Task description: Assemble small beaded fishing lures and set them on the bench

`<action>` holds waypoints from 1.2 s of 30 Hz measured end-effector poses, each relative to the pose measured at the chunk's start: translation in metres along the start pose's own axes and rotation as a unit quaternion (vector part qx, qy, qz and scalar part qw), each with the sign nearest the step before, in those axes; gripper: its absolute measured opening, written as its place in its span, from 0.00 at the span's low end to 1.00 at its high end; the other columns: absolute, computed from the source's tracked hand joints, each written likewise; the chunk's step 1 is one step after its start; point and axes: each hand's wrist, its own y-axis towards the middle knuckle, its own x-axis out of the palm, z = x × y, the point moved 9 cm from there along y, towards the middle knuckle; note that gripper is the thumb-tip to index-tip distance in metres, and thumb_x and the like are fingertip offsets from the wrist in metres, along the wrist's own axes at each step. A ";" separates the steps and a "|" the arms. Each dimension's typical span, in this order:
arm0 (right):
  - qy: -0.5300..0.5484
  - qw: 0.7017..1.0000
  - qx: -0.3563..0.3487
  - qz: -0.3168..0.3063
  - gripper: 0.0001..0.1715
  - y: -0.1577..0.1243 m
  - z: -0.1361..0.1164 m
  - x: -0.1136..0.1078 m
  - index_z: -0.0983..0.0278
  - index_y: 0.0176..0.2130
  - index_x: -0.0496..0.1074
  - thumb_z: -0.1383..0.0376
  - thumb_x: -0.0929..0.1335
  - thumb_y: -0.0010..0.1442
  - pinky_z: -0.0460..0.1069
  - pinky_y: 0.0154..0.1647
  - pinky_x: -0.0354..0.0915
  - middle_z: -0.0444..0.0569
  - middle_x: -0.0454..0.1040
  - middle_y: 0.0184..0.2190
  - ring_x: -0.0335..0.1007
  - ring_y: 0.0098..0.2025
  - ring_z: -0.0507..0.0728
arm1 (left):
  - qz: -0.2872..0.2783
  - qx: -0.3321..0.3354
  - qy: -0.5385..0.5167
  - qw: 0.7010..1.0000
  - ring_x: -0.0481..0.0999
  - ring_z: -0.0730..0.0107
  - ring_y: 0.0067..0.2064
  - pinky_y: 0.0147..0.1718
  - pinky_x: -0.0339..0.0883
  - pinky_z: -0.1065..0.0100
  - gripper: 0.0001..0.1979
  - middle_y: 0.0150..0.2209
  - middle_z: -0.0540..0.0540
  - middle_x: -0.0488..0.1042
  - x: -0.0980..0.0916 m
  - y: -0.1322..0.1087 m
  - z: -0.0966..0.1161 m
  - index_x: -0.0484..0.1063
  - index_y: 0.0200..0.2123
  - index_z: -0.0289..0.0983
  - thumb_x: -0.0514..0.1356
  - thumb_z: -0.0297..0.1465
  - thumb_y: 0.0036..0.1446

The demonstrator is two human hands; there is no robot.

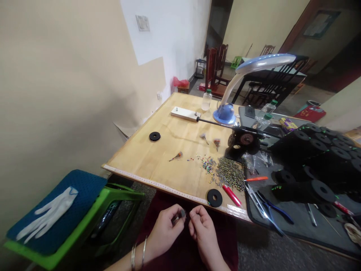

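Note:
Over my lap, just off the table's near edge, my left hand (166,227) is closed, with a small dark grey piece (182,213) between thumb and fingers. Close beside it, my right hand (202,226) is pinched, fingertips together; anything between them is too fine to make out. Nearest on the table lie a black foam ring (214,198) and a red-handled tool (231,195). Behind them are a heap of small striped dark pieces (230,173) and a scatter of coloured beads (208,165). A small cone-shaped piece with an orange part (177,155) lies further left.
A blue lamp (225,114) stands behind a rod-mounted device (245,140). Stacked black foam rolls (313,191), blue-handled pliers (275,207) and scissors (255,199) lie on the right mat. A measuring tape (163,186) runs along the edge. A white glove (52,210) rests on the stool.

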 end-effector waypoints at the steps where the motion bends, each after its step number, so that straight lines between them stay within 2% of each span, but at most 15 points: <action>1: 0.000 1.000 0.001 -0.008 0.24 0.000 -0.001 0.002 0.62 0.28 0.61 0.46 0.69 0.53 0.43 0.17 0.41 0.33 0.58 0.12 0.45 0.15 0.46 | -0.003 -0.007 -0.012 1.000 0.62 0.74 0.24 0.25 0.58 0.74 0.07 0.21 0.53 0.65 0.001 0.001 -0.002 0.67 0.25 0.36 0.56 0.29 0.55; 6: 0.005 1.000 -0.002 -0.031 0.24 0.001 -0.006 0.006 0.63 0.28 0.62 0.47 0.70 0.53 0.43 0.18 0.41 0.34 0.57 0.14 0.44 0.17 0.46 | -0.023 -0.025 -0.038 0.999 0.66 0.72 0.26 0.27 0.60 0.73 0.08 0.22 0.50 0.71 0.006 0.002 -0.003 0.72 0.27 0.34 0.57 0.31 0.55; 9: -0.001 0.999 0.002 -0.045 0.22 0.001 -0.007 0.007 0.63 0.29 0.64 0.48 0.70 0.53 0.43 0.18 0.40 0.33 0.55 0.15 0.43 0.18 0.46 | -0.016 -0.027 -0.038 0.999 0.68 0.71 0.27 0.28 0.61 0.72 0.08 0.23 0.49 0.73 0.000 0.004 -0.002 0.73 0.27 0.34 0.59 0.32 0.54; 14: -0.093 0.994 0.008 -0.064 0.17 -0.001 -0.006 0.010 0.63 0.25 0.63 0.55 0.70 0.53 0.43 0.18 0.43 0.33 0.55 0.13 0.45 0.16 0.46 | 0.012 -0.011 -0.069 0.997 0.72 0.68 0.30 0.32 0.65 0.70 0.11 0.26 0.48 0.74 -0.014 0.009 0.005 0.74 0.32 0.36 0.56 0.36 0.58; 17: -0.115 0.991 -0.003 -0.067 0.15 -0.001 -0.007 0.013 0.62 0.24 0.61 0.58 0.68 0.53 0.42 0.17 0.44 0.33 0.56 0.10 0.47 0.14 0.46 | 0.009 -0.042 -0.119 0.992 0.74 0.66 0.31 0.31 0.66 0.68 0.14 0.31 0.43 0.78 -0.011 0.011 0.000 0.75 0.37 0.35 0.57 0.39 0.58; 19: -0.117 0.991 -0.007 -0.059 0.13 0.000 -0.006 0.013 0.61 0.24 0.60 0.60 0.66 0.54 0.42 0.15 0.44 0.34 0.60 0.10 0.47 0.12 0.45 | 0.010 -0.090 -0.190 0.978 0.75 0.66 0.31 0.28 0.66 0.69 0.16 0.33 0.41 0.79 -0.008 0.012 -0.008 0.74 0.38 0.34 0.59 0.41 0.55; 23: -0.120 0.991 -0.014 -0.051 0.08 0.000 -0.004 0.011 0.61 0.25 0.59 0.65 0.64 0.53 0.41 0.14 0.43 0.34 0.62 0.10 0.47 0.11 0.45 | 0.028 -0.161 -0.341 0.926 0.78 0.63 0.36 0.26 0.64 0.72 0.17 0.34 0.41 0.79 -0.001 0.011 -0.020 0.72 0.37 0.34 0.65 0.40 0.49; 26: -0.112 0.992 -0.043 -0.046 0.07 -0.002 -0.008 0.010 0.60 0.23 0.58 0.68 0.63 0.50 0.42 0.15 0.46 0.33 0.59 0.10 0.49 0.12 0.46 | 0.036 -0.179 -0.388 0.904 0.76 0.70 0.30 0.23 0.61 0.75 0.16 0.31 0.45 0.76 0.000 0.012 -0.023 0.72 0.35 0.33 0.68 0.38 0.46; 29: -0.109 0.992 -0.042 -0.041 0.08 -0.004 -0.011 0.008 0.60 0.23 0.58 0.68 0.64 0.49 0.42 0.15 0.46 0.33 0.56 0.11 0.48 0.13 0.46 | 0.074 -0.171 -0.407 0.894 0.69 0.78 0.24 0.20 0.56 0.77 0.18 0.26 0.49 0.73 -0.010 0.016 -0.023 0.72 0.33 0.32 0.69 0.38 0.44; 32: -0.089 0.995 -0.025 -0.036 0.09 -0.006 -0.012 0.006 0.60 0.23 0.58 0.65 0.65 0.50 0.42 0.15 0.44 0.32 0.56 0.11 0.47 0.13 0.46 | 0.107 -0.161 -0.392 0.899 0.65 0.79 0.23 0.20 0.54 0.77 0.19 0.25 0.51 0.70 -0.028 0.020 -0.026 0.72 0.34 0.32 0.69 0.40 0.44; 36: -0.052 0.998 -0.003 -0.024 0.13 -0.007 -0.012 0.002 0.61 0.27 0.59 0.58 0.66 0.55 0.42 0.15 0.41 0.35 0.61 0.12 0.44 0.14 0.45 | 0.105 -0.154 -0.301 0.935 0.61 0.79 0.22 0.22 0.53 0.76 0.16 0.22 0.55 0.65 -0.048 0.018 -0.034 0.73 0.34 0.33 0.65 0.41 0.48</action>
